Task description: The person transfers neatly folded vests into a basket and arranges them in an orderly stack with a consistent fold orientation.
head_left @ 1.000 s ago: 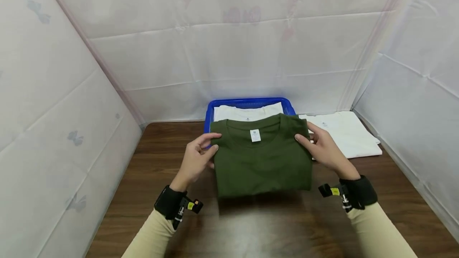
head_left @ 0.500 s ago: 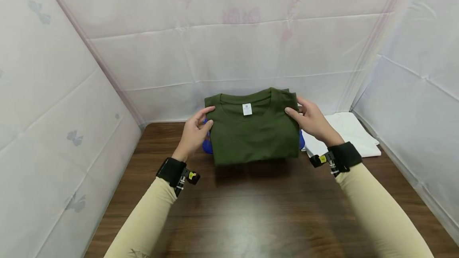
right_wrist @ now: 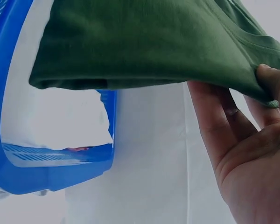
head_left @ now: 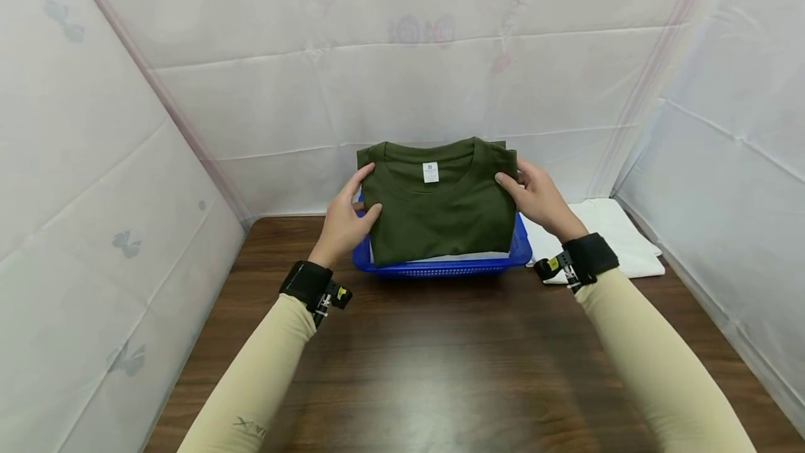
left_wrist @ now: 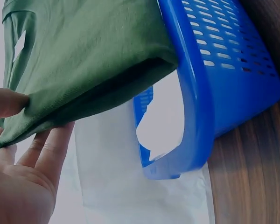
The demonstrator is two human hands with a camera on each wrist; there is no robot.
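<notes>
A folded dark green T-shirt (head_left: 440, 219) with a white neck label hangs between my two hands, over the blue plastic basket (head_left: 440, 270). My left hand (head_left: 344, 221) pinches its left side, thumb on top and fingers underneath. On the opposite side my right hand (head_left: 541, 200) grips the edge the same way. In the left wrist view the shirt's lower fold (left_wrist: 144, 70) hangs by the basket's rim (left_wrist: 196, 107). White cloth (right_wrist: 65, 116) lies inside the basket in the right wrist view, below the shirt. Most of the basket's inside is hidden by the shirt in the head view.
Folded white T-shirts (head_left: 606, 236) lie on the wooden table (head_left: 434, 362), right of the basket. A white sheet wall (head_left: 402, 89) rises close behind the basket. More sheeting stands along the left and right table sides.
Both hands have carried the green T-shirt away from me and slightly left, from in front of the basket to over it. The basket's front wall now shows below the shirt.
</notes>
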